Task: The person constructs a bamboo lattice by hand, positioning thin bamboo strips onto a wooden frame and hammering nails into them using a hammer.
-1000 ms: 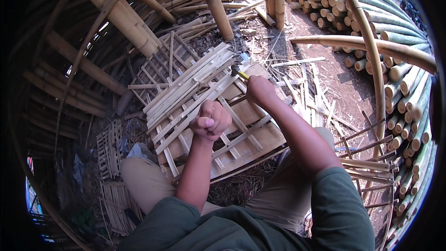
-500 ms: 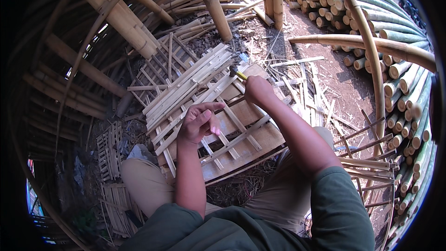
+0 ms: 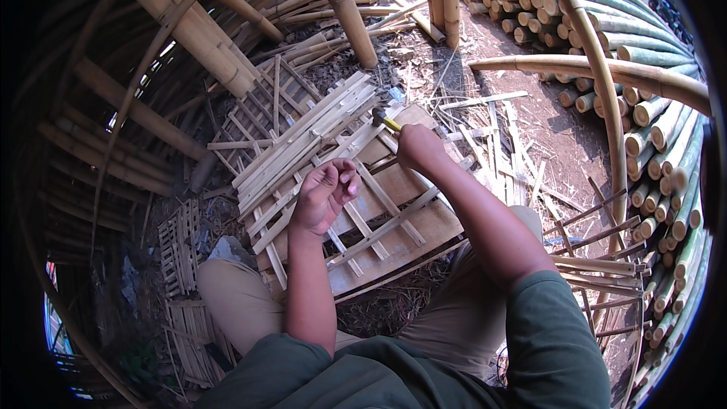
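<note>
My right hand (image 3: 419, 147) is closed round the yellow handle of a hammer (image 3: 388, 122), its dark head resting over the far end of the slats. Palm up, my left hand (image 3: 324, 195) is held above the work with its fingers curled in toward the thumb; whatever they may hold is too small to make out. Below both hands lies a lattice of pale bamboo slats (image 3: 386, 201), crossed over one another on a wooden board (image 3: 432, 231). A bundle of loose slats (image 3: 310, 130) lies across the lattice's far left side.
Cut bamboo poles (image 3: 670, 129) are stacked along the right. Upright bamboo posts (image 3: 344, 11) stand beyond the board. Finished-looking slat frames (image 3: 179, 246) lie at the left, and more thin sticks (image 3: 602, 269) are by my right knee. Scraps litter the ground.
The fingers of my left hand have curled inward from a more stretched pose. My right hand and the hammer have hardly moved.
</note>
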### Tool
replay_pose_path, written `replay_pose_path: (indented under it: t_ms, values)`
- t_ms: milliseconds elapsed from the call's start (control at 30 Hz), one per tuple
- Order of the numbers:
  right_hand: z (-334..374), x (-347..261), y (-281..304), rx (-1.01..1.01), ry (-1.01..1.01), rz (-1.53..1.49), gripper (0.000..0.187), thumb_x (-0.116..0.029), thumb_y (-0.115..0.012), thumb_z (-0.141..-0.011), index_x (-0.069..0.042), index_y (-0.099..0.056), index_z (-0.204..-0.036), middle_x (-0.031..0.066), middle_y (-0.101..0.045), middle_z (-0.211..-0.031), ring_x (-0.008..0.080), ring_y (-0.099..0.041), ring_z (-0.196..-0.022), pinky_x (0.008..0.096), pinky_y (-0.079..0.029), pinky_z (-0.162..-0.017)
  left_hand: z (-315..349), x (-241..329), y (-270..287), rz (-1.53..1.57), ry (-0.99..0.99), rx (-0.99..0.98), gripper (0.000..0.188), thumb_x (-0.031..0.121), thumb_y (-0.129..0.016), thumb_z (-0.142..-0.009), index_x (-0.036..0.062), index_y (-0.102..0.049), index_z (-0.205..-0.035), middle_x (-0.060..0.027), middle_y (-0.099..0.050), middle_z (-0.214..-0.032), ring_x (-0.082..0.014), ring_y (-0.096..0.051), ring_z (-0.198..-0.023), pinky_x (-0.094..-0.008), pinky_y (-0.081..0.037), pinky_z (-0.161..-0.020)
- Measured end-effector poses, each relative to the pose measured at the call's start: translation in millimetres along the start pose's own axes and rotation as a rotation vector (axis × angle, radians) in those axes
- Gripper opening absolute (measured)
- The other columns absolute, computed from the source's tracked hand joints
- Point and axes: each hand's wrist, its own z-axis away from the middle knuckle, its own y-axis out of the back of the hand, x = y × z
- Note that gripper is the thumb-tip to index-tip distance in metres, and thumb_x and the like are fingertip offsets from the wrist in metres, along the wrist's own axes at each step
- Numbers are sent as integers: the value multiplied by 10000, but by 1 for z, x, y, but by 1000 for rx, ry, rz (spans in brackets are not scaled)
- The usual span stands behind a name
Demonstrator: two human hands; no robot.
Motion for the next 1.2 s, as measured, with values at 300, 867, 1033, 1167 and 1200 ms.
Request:
replay_pose_path:
  t_ms: [300, 867, 1033, 1167, 1200]
  values:
    - [3, -5, 6, -15, -14, -3, 293, -227, -512, -917, 21, -666, -896, 229, -673, -869, 381, -666, -819, 455, -529, -722, -8, -2, 1, -388, -27, 80, 458, 237, -530, -971, -38, -479, -1335, -45, -579, -941, -133, -566, -870, -247, -423, -688]
    - [4, 2, 5, 13, 6, 13, 266, -210, -521, -904, 10, -668, -879, 215, -676, -839, 366, -673, -787, 449, -536, -703, -74, -13, 52, -877, 2, 535, 258, 214, -637, -922, -20, -666, -1024, -73, -682, -823, -94, -636, -708, -204, -423, -542]
    - [4, -7, 5, 1, 9, -6, 261, -207, -528, -900, 10, -672, -891, 220, -676, -866, 368, -671, -811, 446, -534, -719, -104, -27, 90, -1031, -119, 574, 212, 203, -593, -945, 13, -664, -884, -67, -683, -797, -96, -647, -679, -202, -423, -528]
    - [5, -2, 7, -15, -13, -11, 264, -213, -532, -902, 11, -671, -898, 218, -676, -877, 366, -670, -820, 443, -533, -721, -110, -30, 83, -725, -92, 573, 131, 125, -656, -890, -2, -645, -861, -87, -702, -820, -122, -677, -714, -165, -443, -551]
    - [5, -2, 7, -17, -16, -8, 268, -218, -531, -906, 12, -670, -897, 216, -677, -877, 364, -670, -819, 442, -533, -718, -109, -31, 82, -531, -103, 563, 101, 112, -658, -885, 10, -654, -886, -89, -702, -864, -143, -683, -792, -178, -468, -561]
